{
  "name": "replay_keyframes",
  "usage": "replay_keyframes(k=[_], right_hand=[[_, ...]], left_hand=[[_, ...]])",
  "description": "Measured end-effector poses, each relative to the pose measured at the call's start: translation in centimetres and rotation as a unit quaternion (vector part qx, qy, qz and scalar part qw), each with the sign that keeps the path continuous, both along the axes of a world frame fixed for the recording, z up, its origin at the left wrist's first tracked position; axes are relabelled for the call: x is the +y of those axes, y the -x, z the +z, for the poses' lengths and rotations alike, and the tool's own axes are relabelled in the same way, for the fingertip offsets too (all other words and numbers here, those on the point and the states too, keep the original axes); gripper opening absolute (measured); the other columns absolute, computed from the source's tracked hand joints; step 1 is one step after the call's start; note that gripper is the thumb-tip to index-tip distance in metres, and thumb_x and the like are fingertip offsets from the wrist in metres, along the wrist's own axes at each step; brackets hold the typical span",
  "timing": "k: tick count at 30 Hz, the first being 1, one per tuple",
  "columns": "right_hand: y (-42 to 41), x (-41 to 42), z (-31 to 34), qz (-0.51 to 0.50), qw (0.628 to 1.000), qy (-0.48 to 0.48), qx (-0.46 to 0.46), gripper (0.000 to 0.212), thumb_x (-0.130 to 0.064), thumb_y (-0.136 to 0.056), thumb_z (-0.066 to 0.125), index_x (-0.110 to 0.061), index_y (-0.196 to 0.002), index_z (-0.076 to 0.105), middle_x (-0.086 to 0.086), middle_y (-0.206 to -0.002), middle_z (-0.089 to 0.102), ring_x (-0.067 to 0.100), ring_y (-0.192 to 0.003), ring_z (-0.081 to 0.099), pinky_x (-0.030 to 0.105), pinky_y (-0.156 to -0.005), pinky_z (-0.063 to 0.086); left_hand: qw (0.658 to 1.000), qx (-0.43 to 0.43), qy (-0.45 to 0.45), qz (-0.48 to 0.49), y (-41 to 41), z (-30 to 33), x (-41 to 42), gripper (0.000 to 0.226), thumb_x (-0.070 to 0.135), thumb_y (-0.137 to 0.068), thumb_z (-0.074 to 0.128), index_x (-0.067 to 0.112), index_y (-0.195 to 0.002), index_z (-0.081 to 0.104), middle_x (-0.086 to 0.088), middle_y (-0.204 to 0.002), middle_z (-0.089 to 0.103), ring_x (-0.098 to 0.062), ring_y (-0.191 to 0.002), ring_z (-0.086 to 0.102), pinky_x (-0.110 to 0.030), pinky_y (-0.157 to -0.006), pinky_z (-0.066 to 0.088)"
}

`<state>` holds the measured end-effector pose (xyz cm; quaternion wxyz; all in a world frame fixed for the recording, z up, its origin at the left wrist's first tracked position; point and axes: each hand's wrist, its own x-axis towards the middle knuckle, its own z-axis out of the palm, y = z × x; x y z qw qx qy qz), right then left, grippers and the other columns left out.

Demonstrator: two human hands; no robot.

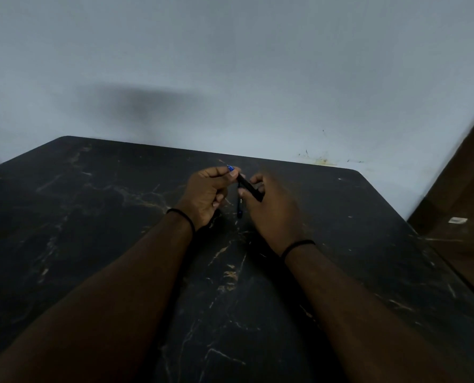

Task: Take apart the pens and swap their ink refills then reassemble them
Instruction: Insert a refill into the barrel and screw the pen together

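While both grip pen pieces: left hand [205,193] blue tip [230,168], right hand [271,208] black barrel [249,187], above dark table [92,217]

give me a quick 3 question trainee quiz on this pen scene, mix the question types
1. True or false: both hands grip the black pen barrel.
2. Which hand pinches the blue tip end? A) left hand B) right hand C) neither
3. Fill in: a second pen lies on the dark marble-pattern ____, below the hands.

Key
1. True
2. A
3. table
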<state>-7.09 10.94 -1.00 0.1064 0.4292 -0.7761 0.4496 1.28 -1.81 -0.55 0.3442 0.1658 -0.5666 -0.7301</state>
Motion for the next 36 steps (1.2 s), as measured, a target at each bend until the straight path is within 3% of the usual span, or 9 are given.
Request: replay_keyframes(k=[2, 8, 11, 16, 21, 27, 32, 34, 36], right_hand=[[0.0, 0.0, -0.1, -0.004, 1.000, -0.002, 0.002, 0.013, -0.032, -0.089, 0.067, -0.028, -0.094, 0.056, -0.012, -0.078, 0.059, 0.006, -0.070, 0.056, 0.025, -0.059, 0.043], [0.3, 0.0, -0.2, 0.015, 0.999, -0.022, 0.026, 0.016, -0.035, -0.098, 0.054, -0.023, -0.089, 0.060, -0.008, -0.071, 0.058, 0.009, -0.066, 0.054, 0.029, -0.059, 0.039], [0.1, 0.0, 0.0, 0.008, 1.000, -0.002, 0.016, 0.004, -0.028, -0.093, 0.063, -0.025, -0.093, 0.061, -0.011, -0.076, 0.059, 0.010, -0.071, 0.057, 0.028, -0.060, 0.043], [-0.1, 0.1, -0.1, -0.022, 0.997, 0.027, 0.069, 0.008, -0.026, -0.088, 0.069, -0.021, -0.090, 0.064, -0.002, -0.080, 0.068, 0.018, -0.073, 0.063, 0.031, -0.062, 0.048], [-0.4, -0.1, 0.0, -0.024, 0.993, 0.007, 0.112, 0.010, -0.031, -0.089, 0.066, -0.023, -0.093, 0.069, -0.002, -0.081, 0.072, 0.017, -0.072, 0.066, 0.027, -0.062, 0.047], [-0.7, -0.3, 0.4, 0.055, 0.995, 0.056, -0.058, 0.011, -0.023, -0.087, 0.070, -0.021, -0.077, 0.067, -0.008, -0.069, 0.066, 0.005, -0.063, 0.058, 0.023, -0.062, 0.046], [-1.1, -0.5, 0.8, 0.128, 0.967, 0.089, -0.202, 0.012, -0.023, -0.091, 0.067, -0.024, -0.080, 0.070, -0.005, -0.065, 0.070, 0.005, -0.048, 0.055, 0.026, -0.051, 0.048], [-1.2, -0.6, 0.6, 0.123, 0.967, 0.098, -0.200, 0.013, -0.027, -0.094, 0.063, -0.029, -0.081, 0.067, -0.006, -0.066, 0.070, 0.004, -0.049, 0.056, 0.026, -0.052, 0.048], [-1.2, -0.6, 0.3, 0.092, 0.975, 0.107, -0.171, 0.011, -0.032, -0.096, 0.060, -0.031, -0.086, 0.065, -0.008, -0.068, 0.070, 0.000, -0.053, 0.058, 0.018, -0.054, 0.047]], left_hand=[[1.000, 0.003, 0.001, -0.002, -0.1, 0.0, 0.0, 0.013, 0.008, -0.092, 0.062, 0.008, -0.100, 0.072, -0.009, -0.096, 0.075, -0.006, -0.041, 0.032, -0.021, -0.038, 0.021], [1.000, 0.005, 0.001, -0.001, 0.1, 0.0, 0.0, 0.014, 0.006, -0.093, 0.060, 0.006, -0.100, 0.071, -0.007, -0.091, 0.075, -0.006, -0.039, 0.031, -0.019, -0.036, 0.020], [1.000, 0.015, -0.004, -0.005, 0.2, -0.1, -0.1, 0.013, 0.007, -0.091, 0.063, 0.005, -0.099, 0.072, -0.010, -0.094, 0.075, -0.006, -0.038, 0.033, -0.018, -0.034, 0.021], [1.000, 0.028, -0.013, 0.003, 0.6, 0.0, 0.2, 0.012, 0.019, -0.088, 0.069, 0.008, -0.092, 0.072, -0.007, -0.088, 0.076, -0.006, -0.036, 0.033, -0.016, -0.033, 0.022], [0.998, 0.044, -0.043, -0.008, 0.7, 0.0, -0.3, 0.010, 0.014, -0.089, 0.067, 0.011, -0.080, 0.071, -0.014, -0.092, 0.075, -0.006, -0.037, 0.031, -0.017, -0.035, 0.022], [0.997, 0.057, -0.020, -0.038, 0.4, 0.4, -0.8, 0.017, 0.009, -0.091, 0.062, 0.009, -0.076, 0.069, -0.013, -0.085, 0.075, -0.005, -0.036, 0.030, -0.015, -0.035, 0.024], [0.997, 0.071, -0.007, -0.034, -0.3, 1.0, -0.5, 0.015, 0.013, -0.093, 0.060, 0.009, -0.083, 0.071, -0.012, -0.087, 0.075, -0.007, -0.037, 0.032, -0.018, -0.037, 0.025], [0.998, 0.059, 0.004, 0.012, -0.5, 1.2, 0.0, 0.019, 0.025, -0.092, 0.063, 0.008, -0.088, 0.071, -0.012, -0.092, 0.075, -0.008, -0.038, 0.034, -0.020, -0.039, 0.025], [0.993, 0.011, 0.021, 0.112, -0.7, 1.2, 0.0, 0.032, 0.040, -0.089, 0.065, 0.008, -0.087, 0.070, -0.011, -0.086, 0.075, -0.009, -0.040, 0.039, -0.022, -0.040, 0.031]])
